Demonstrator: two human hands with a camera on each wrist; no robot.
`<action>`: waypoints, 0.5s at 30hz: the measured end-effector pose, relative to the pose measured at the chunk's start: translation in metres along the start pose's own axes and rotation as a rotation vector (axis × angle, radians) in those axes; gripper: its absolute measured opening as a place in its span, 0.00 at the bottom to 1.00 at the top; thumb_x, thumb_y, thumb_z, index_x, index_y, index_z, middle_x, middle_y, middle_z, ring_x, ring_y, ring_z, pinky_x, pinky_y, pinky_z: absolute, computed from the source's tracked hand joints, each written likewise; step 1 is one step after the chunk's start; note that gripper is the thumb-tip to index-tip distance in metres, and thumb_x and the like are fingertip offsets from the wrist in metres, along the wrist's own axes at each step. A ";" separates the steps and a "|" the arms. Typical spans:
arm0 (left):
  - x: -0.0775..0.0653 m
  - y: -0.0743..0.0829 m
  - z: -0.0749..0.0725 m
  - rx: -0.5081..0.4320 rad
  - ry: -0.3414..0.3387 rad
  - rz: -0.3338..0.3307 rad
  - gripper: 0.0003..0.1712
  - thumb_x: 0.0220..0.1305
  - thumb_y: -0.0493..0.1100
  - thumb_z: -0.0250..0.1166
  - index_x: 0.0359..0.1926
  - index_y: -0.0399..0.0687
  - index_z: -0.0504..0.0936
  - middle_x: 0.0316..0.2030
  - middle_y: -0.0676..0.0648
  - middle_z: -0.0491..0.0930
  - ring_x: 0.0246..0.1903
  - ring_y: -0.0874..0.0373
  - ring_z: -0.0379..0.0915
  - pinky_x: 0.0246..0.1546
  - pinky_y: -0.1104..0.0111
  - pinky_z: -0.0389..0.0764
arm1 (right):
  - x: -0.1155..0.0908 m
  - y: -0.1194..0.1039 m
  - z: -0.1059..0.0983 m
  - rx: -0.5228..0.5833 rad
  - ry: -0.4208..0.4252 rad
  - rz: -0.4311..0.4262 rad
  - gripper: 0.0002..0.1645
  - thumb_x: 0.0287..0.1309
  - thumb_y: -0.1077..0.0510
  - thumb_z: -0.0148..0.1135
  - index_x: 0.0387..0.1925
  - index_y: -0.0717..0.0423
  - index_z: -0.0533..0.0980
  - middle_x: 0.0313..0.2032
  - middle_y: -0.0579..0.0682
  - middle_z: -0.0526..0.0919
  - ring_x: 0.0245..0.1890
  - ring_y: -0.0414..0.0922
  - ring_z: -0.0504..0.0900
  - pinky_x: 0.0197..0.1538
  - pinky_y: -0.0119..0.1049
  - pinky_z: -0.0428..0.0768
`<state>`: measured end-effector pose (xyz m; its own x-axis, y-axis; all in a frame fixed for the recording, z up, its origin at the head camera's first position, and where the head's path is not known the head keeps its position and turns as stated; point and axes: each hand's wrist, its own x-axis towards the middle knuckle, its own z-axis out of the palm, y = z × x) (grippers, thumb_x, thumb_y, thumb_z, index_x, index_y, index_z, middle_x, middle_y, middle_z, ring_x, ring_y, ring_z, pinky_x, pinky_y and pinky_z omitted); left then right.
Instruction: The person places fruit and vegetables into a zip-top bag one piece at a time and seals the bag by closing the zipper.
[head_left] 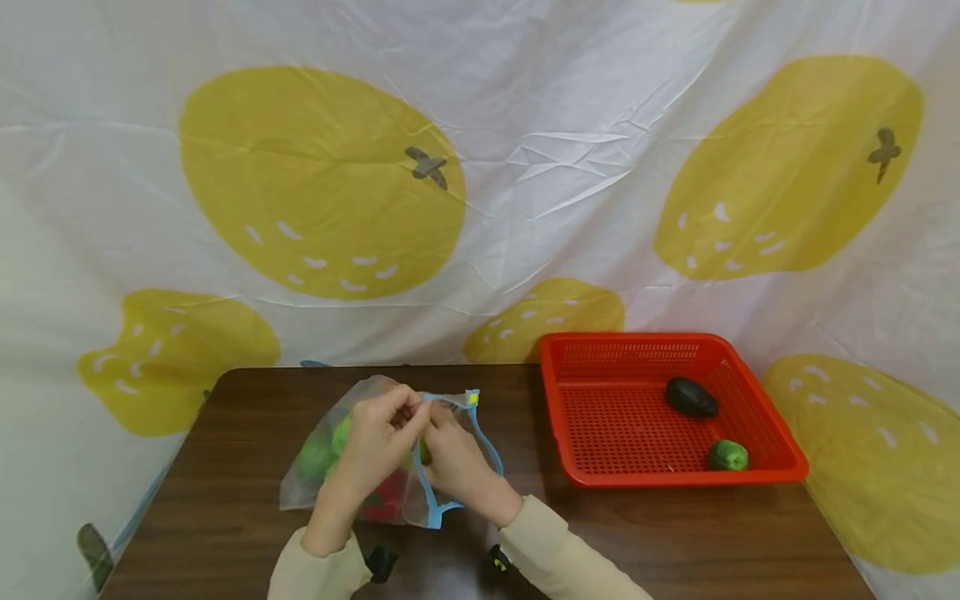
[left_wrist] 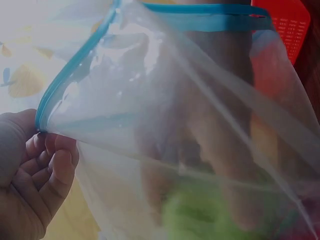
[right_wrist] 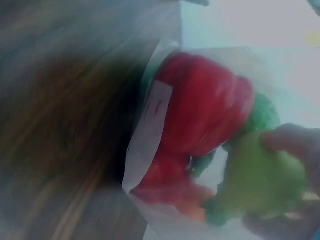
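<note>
A clear zip bag [head_left: 296,493] with a blue zip edge [head_left: 487,450] lies on the table, its mouth spread toward the right. My left hand [head_left: 372,442] pinches the blue edge between thumb and fingers. Through that mouth my right hand [head_left: 459,458] reaches inside, thumb and fingers around a round, light green fruit [right_wrist: 265,175]. Beside this fruit in the right wrist view is a red bell pepper [right_wrist: 200,105], with another red piece [right_wrist: 162,175] below it. More green produce [head_left: 315,457] shows through the bag's left part in the head view.
To the right stands a red plastic basket [head_left: 562,417]. It holds a dark avocado-shaped item [head_left: 690,397] and a short green vegetable [head_left: 727,455]. A brown wooden table [head_left: 232,433] carries everything, and a white cloth with yellow fruit prints [head_left: 322,183] hangs behind it.
</note>
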<state>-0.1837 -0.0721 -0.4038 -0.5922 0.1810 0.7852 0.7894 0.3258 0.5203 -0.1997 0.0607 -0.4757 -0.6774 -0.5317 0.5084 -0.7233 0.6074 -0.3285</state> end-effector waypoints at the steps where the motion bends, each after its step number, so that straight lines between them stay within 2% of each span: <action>1: 0.000 0.000 0.000 -0.002 -0.006 0.002 0.15 0.49 0.23 0.64 0.19 0.44 0.72 0.14 0.55 0.68 0.14 0.69 0.60 0.13 0.79 0.63 | 0.001 -0.001 0.000 -0.035 -0.020 0.026 0.25 0.48 0.63 0.67 0.50 0.57 0.71 0.47 0.55 0.71 0.34 0.43 0.73 0.21 0.23 0.68; 3: 0.000 -0.001 0.001 -0.012 -0.012 0.003 0.15 0.50 0.23 0.64 0.19 0.44 0.72 0.14 0.55 0.68 0.15 0.69 0.60 0.13 0.79 0.63 | 0.003 -0.001 0.001 -0.064 -0.066 0.065 0.16 0.52 0.61 0.65 0.44 0.56 0.74 0.44 0.54 0.72 0.31 0.42 0.71 0.18 0.23 0.63; 5: -0.001 -0.002 0.002 -0.012 -0.009 0.006 0.15 0.50 0.23 0.64 0.19 0.44 0.72 0.14 0.55 0.68 0.15 0.69 0.61 0.13 0.79 0.64 | 0.004 0.000 0.003 -0.092 -0.092 0.083 0.13 0.55 0.57 0.64 0.41 0.56 0.75 0.44 0.53 0.72 0.32 0.42 0.72 0.18 0.23 0.64; 7: -0.001 -0.003 0.003 -0.006 -0.003 0.004 0.15 0.49 0.23 0.64 0.20 0.44 0.72 0.14 0.55 0.68 0.15 0.69 0.61 0.13 0.79 0.63 | 0.004 0.002 0.005 -0.121 -0.091 0.073 0.15 0.56 0.53 0.64 0.42 0.56 0.75 0.45 0.53 0.73 0.38 0.44 0.73 0.18 0.25 0.66; 9: -0.001 -0.002 0.003 0.003 0.004 -0.004 0.15 0.48 0.22 0.64 0.19 0.43 0.72 0.14 0.54 0.68 0.14 0.69 0.60 0.12 0.79 0.63 | 0.003 0.004 0.005 -0.151 -0.077 0.045 0.19 0.55 0.56 0.64 0.48 0.57 0.73 0.47 0.54 0.73 0.41 0.46 0.74 0.20 0.26 0.68; 15: 0.006 0.013 0.002 0.026 0.054 -0.013 0.16 0.43 0.17 0.62 0.18 0.38 0.70 0.12 0.50 0.66 0.13 0.68 0.58 0.12 0.79 0.60 | -0.003 0.004 -0.001 -0.112 -0.012 -0.057 0.34 0.49 0.66 0.64 0.60 0.59 0.64 0.53 0.55 0.70 0.34 0.43 0.73 0.26 0.26 0.68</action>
<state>-0.1773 -0.0644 -0.3926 -0.5921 0.1270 0.7958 0.7771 0.3516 0.5220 -0.2007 0.0653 -0.4781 -0.6374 -0.5738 0.5142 -0.7418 0.6375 -0.2083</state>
